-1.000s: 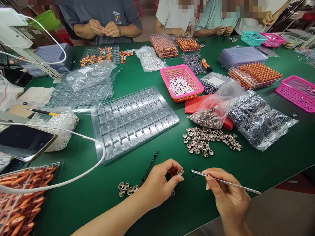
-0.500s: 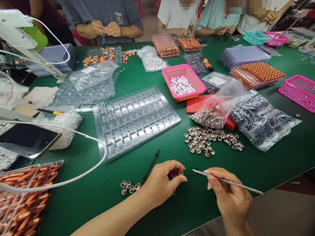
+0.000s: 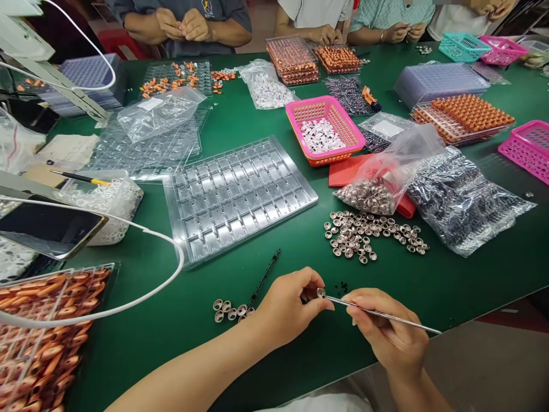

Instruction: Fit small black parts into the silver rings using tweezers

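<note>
Between the thumb and forefinger of my left hand [image 3: 291,306] is a small silver cup-shaped metal piece [image 3: 321,292], its hollow side showing. My right hand [image 3: 386,326] grips a pair of slim metal tweezers [image 3: 377,312], whose tip meets the cup's edge; whether it pinches a tiny part cannot be made out. Just behind the tip lie a few tiny black bits [image 3: 342,287]. Left of my left hand sits a group of similar metal cups [image 3: 232,313], beside a thin black strip [image 3: 265,277]. A larger pile of metal cups [image 3: 355,233] is spread farther back.
A clear plastic tray [image 3: 244,200] lies ahead of my left hand. Behind the pile are a bag of metal cups [image 3: 371,194], a silvery bag of dark parts [image 3: 467,194] and a pink basket [image 3: 360,140]. A white cable [image 3: 175,269] loops at left. Several co-workers sit opposite.
My right hand has moved left, bringing the tweezers from the black bits to the metal cup in my left hand. The camera view has tilted down slightly.
</note>
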Demonstrator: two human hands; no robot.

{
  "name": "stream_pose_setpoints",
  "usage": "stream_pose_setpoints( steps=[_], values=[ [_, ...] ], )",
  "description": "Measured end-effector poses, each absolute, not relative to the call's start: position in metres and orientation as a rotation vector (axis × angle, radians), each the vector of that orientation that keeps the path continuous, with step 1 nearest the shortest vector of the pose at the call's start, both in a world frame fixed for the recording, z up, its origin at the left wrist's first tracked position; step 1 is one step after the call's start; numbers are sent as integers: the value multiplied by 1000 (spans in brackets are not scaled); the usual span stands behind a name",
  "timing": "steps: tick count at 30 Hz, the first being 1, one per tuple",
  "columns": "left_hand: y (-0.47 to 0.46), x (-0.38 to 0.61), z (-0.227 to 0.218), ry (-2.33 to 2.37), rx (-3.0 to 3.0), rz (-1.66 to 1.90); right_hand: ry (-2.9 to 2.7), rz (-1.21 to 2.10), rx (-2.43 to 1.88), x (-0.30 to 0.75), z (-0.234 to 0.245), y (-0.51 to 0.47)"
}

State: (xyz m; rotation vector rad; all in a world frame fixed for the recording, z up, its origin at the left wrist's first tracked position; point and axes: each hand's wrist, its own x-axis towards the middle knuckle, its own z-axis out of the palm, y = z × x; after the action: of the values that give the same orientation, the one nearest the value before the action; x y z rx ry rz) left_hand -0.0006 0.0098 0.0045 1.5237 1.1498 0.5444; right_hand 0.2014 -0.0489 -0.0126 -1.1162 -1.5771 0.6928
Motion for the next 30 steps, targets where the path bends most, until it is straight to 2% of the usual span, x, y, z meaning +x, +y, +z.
stream_pose_setpoints(
  steps=[18, 30],
  values=[
    [4, -4, 7, 1079, 1634, 655, -1742, 472, -1142, 197, -6, -44],
    [8, -8, 12, 1094, 1488, 566, -1749, 438, -1132, 197, -3, -43]
  ],
)
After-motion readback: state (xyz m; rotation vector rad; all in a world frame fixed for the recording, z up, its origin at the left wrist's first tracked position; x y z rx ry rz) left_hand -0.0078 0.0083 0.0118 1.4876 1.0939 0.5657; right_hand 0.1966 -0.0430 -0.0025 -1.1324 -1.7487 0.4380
